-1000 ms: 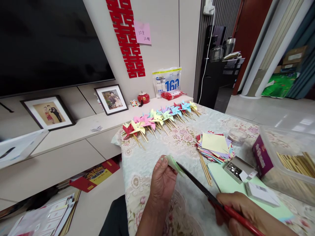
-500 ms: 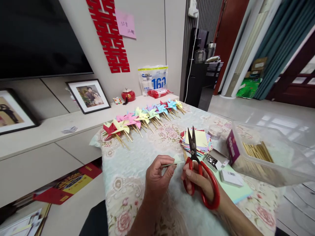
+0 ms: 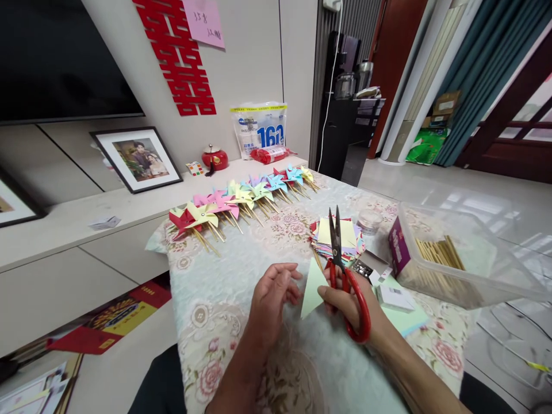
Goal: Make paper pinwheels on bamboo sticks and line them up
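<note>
My right hand (image 3: 351, 302) holds red-handled scissors (image 3: 362, 305), their dark blades pointing up and slightly parted. Its thumb also presses on a pale green paper triangle (image 3: 313, 293), a folded sheet by its look. Just left of the paper, my left hand (image 3: 273, 290) has its fingers curved and apart, with nothing visible in them. Beyond the scissors lies a stack of coloured paper squares (image 3: 328, 233), pale yellow on top. A row of finished paper pinwheels (image 3: 219, 201) on sticks rests along the table's far left side.
A clear plastic box (image 3: 483, 282) of wooden sticks (image 3: 440, 253) stands at the right. Near it are a small open box of metal fasteners (image 3: 362, 268), a white box (image 3: 394, 299) and a round clear container (image 3: 370, 221). Framed photos (image 3: 137, 158) line the cabinet behind.
The green paper has passed from my left fingers to my right hand and now shows as a triangle. My left fingers have opened. The view has shifted slightly.
</note>
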`<state>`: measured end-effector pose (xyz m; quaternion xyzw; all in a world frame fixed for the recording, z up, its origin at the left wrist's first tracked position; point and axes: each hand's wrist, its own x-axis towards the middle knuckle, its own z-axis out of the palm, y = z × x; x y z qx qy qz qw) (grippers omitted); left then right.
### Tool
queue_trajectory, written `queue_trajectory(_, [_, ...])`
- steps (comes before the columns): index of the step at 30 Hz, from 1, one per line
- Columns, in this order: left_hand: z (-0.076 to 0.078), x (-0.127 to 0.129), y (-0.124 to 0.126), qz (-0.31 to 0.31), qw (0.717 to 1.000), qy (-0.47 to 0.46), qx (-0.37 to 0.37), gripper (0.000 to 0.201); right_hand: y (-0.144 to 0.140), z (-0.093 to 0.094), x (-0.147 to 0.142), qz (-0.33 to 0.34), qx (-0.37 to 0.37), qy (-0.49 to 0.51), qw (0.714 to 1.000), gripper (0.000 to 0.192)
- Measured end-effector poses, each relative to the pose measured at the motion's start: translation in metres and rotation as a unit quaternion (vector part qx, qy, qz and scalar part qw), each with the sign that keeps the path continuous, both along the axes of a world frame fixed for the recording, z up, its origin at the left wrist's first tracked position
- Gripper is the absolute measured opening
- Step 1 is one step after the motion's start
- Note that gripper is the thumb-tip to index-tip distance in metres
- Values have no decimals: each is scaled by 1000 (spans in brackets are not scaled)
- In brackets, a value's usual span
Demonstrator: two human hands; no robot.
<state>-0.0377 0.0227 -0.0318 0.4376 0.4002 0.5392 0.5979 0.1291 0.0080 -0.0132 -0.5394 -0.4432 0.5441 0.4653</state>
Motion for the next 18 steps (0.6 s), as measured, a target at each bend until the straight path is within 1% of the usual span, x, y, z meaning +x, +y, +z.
queue_trajectory(2, [1, 0, -1, -40, 998, -27, -40, 33, -3, 6, 1, 27, 21, -52, 998, 19])
queue_trajectory(5, [-1, 0, -3, -96, 992, -27, -82, 25, -6, 11, 1, 64, 46, -105, 991, 17])
queue_trajectory(8, [0, 0, -4, -106, 984, -61, -128, 26, -8, 10, 2, 93, 48, -93, 990, 22])
queue_trajectory(10, [3, -1, -3, -88, 980, -97, -149, 26, -8, 5, 4, 96, 43, -58, 993, 30])
queue_trajectory(13, [7, -5, 2, -34, 972, -168, -159, 25, -8, 0, 9, 105, 51, -6, 993, 39])
queue_trajectory(15, [6, -9, 6, 11, 964, -217, -155, 27, -9, -1, 11, 150, 57, 39, 986, 42])
queue_trajectory(18, [1, -14, 12, 94, 940, -288, -158, 31, -16, 4, 14, 247, 55, 89, 963, 50])
